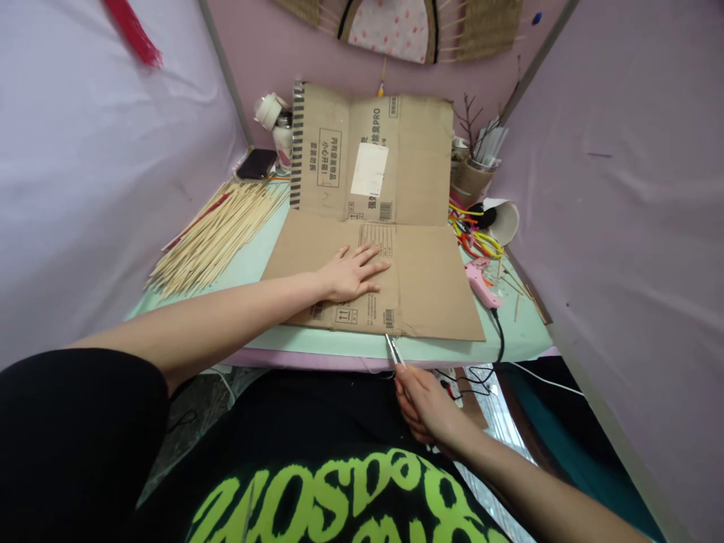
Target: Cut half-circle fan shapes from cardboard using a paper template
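Note:
A flattened cardboard box (430, 279) lies on the pale green table (249, 264), its far half propped up against the pink wall. My left hand (351, 273) rests flat on the lower panel, fingers spread. My right hand (424, 403) is below the table's near edge, closed around small metal scissors (394, 351) whose blades point up at the cardboard's front edge.
A heap of bamboo sticks (218, 234) covers the table's left side. A pink glue gun (483, 284) with a black cord lies at the right, beside coloured wires (472, 234) and paper cups (503, 220). A dark phone (256, 163) and bottles stand at the back left.

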A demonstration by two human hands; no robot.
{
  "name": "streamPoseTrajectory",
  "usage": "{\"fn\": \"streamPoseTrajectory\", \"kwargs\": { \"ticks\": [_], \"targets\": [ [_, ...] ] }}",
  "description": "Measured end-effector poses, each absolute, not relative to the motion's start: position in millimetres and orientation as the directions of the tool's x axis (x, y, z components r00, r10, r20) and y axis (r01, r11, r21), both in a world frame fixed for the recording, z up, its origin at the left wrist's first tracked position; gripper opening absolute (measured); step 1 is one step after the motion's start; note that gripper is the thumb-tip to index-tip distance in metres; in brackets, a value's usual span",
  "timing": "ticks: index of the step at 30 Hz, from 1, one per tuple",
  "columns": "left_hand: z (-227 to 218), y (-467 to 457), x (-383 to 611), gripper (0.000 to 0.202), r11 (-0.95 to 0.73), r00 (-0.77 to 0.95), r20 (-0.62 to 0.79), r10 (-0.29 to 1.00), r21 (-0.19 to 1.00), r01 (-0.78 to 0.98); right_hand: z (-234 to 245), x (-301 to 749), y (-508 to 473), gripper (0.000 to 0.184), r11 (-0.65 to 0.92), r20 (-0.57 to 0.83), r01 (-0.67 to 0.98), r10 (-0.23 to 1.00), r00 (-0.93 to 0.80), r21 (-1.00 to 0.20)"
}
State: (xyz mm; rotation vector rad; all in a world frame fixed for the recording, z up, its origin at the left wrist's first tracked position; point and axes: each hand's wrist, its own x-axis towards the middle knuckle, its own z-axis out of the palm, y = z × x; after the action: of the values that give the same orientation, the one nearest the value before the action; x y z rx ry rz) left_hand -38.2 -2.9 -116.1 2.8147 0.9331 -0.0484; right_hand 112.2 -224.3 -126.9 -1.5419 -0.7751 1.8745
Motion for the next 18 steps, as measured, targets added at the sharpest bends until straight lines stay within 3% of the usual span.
{"fn": "streamPoseTrajectory", "kwargs": {
  "ticks": [18],
  "targets": [
    [-114.7, -4.2, -38.9, 0.063, -0.785, 0.803, -0.085, 0.589, 0.172, 0.594, -117.5, 112.2, -214.8, 0.034, -0.671, -0.679, 0.114, 0.713, -0.172, -0.733]
  ]
}}
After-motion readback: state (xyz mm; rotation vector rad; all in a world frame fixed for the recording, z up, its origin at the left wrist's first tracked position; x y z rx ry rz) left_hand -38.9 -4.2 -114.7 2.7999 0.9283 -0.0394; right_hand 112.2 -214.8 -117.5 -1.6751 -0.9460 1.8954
